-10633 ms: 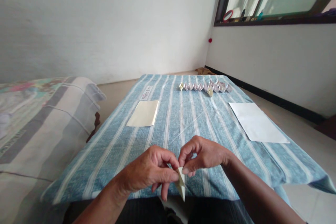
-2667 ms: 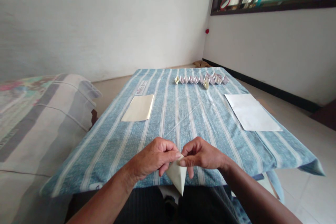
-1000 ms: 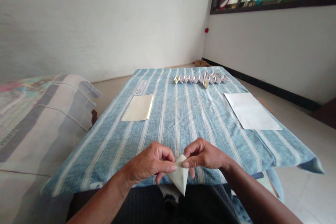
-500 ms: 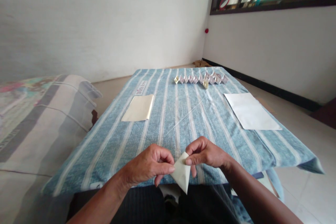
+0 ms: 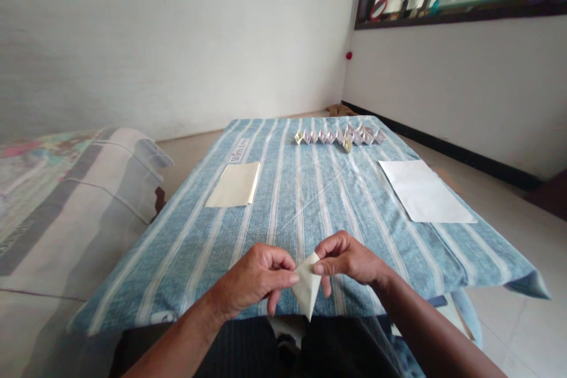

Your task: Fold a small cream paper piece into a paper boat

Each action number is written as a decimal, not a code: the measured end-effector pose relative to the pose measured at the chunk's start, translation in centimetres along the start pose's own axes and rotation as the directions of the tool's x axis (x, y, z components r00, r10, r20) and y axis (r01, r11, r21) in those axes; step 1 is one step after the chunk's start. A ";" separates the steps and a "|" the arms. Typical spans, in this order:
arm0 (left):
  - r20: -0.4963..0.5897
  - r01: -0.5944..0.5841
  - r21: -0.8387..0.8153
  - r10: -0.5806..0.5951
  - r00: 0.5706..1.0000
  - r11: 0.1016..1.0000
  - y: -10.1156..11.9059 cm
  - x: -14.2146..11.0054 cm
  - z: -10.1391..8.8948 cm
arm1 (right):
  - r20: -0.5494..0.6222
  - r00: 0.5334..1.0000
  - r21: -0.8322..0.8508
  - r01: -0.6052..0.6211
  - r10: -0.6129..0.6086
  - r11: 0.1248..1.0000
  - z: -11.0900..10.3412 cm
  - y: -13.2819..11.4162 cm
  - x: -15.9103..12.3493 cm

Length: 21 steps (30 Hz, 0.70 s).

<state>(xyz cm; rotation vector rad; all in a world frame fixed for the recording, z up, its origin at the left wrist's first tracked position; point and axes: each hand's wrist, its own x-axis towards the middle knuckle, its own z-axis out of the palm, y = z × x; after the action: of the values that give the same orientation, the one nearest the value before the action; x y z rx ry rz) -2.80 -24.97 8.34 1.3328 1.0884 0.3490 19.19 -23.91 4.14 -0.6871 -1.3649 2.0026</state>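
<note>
Folded paper: the piece [image 5: 305, 290] was held up between the two hands, in front of the body, at the near edge of the worktop [image 5: 212, 236].
Long axis: it was directed from the upper corner down to the sharp tip, almost upright, with the tip leaned slightly to the left and pointed at the lap [image 5: 248, 345].
Left hand: by this hand [image 5: 257, 279] the left edge was pinched, thumb in front; from these fingers the paper lay to the right, mostly downward.
Right hand: by this hand [image 5: 352, 260] the part near the upper corner was pinched, thumb pressed on the front face; the paper hung down and left from there.
Nearer hand: neither could be called nearer, since the paper was touched by both.
Far row: small folded pieces [image 5: 328, 137] were stood well apart from the hands.
Flat sheets: cream sheets [image 5: 234, 184] were laid at left, a white sheet [image 5: 427, 192] at right.
Hidden: the back face and the index fingertips behind it were not shown; how many layers were folded inside could not be told.
</note>
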 end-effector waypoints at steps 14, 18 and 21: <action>0.012 0.014 0.004 -0.015 1.000 1.000 1.1 0.4 -0.8 | -0.194 0.961 -0.489 0.081 -0.198 0.869 -0.8 -2.0 1.0; 0.034 -0.016 0.060 0.014 0.999 0.998 1.8 0.4 -0.9 | -0.003 0.972 -0.552 0.194 -0.235 0.811 0.4 -3.5 1.6; 0.061 -0.043 0.100 0.037 0.997 0.994 2.1 0.3 -1.1 | 0.044 0.985 -0.563 0.161 -0.166 0.811 1.1 -3.8 2.3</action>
<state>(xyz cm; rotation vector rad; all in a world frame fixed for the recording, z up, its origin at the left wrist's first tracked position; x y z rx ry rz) -2.76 -23.54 10.29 1.4482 1.0422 0.2854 17.63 -21.85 7.89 -0.7932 -1.9706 1.4480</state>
